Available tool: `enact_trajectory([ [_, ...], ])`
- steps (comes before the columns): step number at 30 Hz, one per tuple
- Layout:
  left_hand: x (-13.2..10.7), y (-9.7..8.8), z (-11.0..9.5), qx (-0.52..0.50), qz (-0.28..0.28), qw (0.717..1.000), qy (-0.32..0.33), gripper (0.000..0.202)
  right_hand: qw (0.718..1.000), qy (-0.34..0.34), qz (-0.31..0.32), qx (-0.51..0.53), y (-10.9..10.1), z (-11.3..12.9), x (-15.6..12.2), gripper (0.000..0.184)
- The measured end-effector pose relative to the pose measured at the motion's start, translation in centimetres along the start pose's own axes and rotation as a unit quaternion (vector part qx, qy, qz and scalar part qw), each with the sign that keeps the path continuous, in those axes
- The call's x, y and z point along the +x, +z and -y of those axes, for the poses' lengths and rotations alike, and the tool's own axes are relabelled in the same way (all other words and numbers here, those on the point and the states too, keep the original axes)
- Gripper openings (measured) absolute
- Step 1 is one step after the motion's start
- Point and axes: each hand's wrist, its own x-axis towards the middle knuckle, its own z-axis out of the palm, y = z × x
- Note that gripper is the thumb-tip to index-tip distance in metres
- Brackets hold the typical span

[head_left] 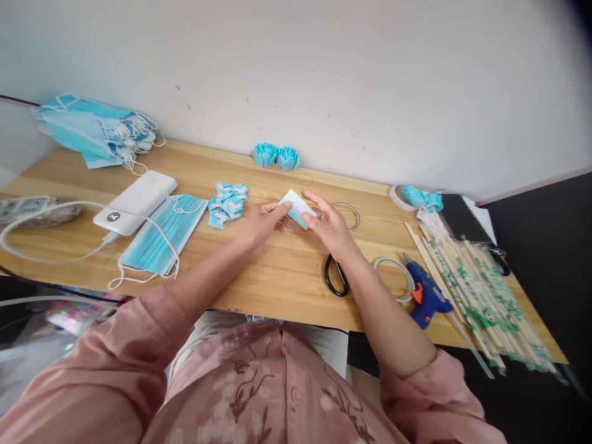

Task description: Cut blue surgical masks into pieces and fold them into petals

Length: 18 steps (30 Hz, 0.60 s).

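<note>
Above the middle of the wooden table (277, 277), both hands hold a small piece of blue-and-white mask fabric (298, 209). My left hand (267, 223) pinches its left edge between thumb and fingers. On its right side, the thumb of my right hand (329, 225) presses on the lower corner, with the index finger raised. A loose pile of folded blue-and-white pieces (227, 205) lies to the left of my left hand. Under my right forearm shows a black loop handle (335, 275); the rest of that tool is hidden. Behind my right hand lies a thin ring of tape (351, 213).
Two blue fabric flowers (276, 155) stand by the wall. At left are a stack of face masks (92, 129), a white power bank (139, 200) with a cable, and one mask (166, 231). At right lie a blue glue gun (428, 293), a tape roll (393, 277) and packaged chopsticks (485, 296).
</note>
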Motion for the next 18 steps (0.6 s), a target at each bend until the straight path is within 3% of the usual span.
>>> enact_trajectory([
  [4, -0.04, 0.13, 0.16, 0.037, 0.001, 0.999, 0.013, 0.036, 0.999, -0.009, -0.006, -0.051, 0.09, -0.38, 0.0, 0.062],
  [11, 0.03, -0.07, -0.12, -0.134, 0.051, 0.988, -0.059, 0.021, 0.998, -0.028, -0.024, -0.043, 0.01, -0.28, 0.04, 0.06],
  [18, -0.03, -0.21, -0.68, -0.188, 0.033, 0.978, -0.087, 0.012, 0.986, -0.067, -0.053, -0.14, 0.08, 0.35, -0.2, 0.05],
])
